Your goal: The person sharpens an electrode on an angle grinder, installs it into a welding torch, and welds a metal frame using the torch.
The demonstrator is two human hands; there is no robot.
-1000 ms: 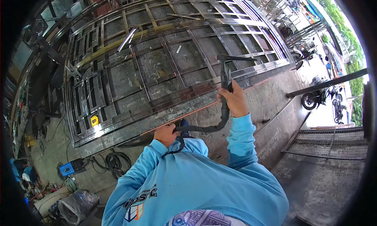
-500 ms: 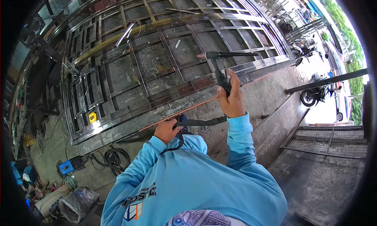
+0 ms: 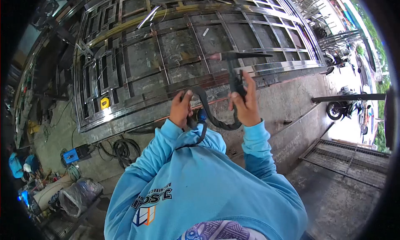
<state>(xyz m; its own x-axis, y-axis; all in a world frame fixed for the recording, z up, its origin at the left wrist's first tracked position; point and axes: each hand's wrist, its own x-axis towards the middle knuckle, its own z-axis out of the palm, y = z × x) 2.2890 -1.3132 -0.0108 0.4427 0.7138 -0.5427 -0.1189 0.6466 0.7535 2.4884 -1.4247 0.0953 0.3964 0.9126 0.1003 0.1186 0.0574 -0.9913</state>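
My right hand (image 3: 246,104) is wrapped round the handle of a black welding torch (image 3: 233,69), with its pinkish nozzle pointing left and a long dark back cap pointing right. From the handle a thick black cable (image 3: 216,121) loops down and back up to my left hand (image 3: 181,110), whose fingers are closed on it. Both hands are in front of the near edge of a large metal frame (image 3: 200,75) made of shiny bars, lying flat. A yellow tape measure (image 3: 105,103) rests on the frame's near left corner.
A blue machine (image 3: 71,156) and coiled black cables (image 3: 125,150) lie on the floor at left. A person in blue (image 3: 16,166) is at the far left edge. Motorcycles (image 3: 339,108) stand at right, beyond a dark post (image 3: 350,98). A wire mesh panel (image 3: 348,158) lies lower right.
My left hand has risen with the cable, which now loops higher between the hands. The torch has turned so its nozzle points left. The view has shifted, with the frame higher in it.
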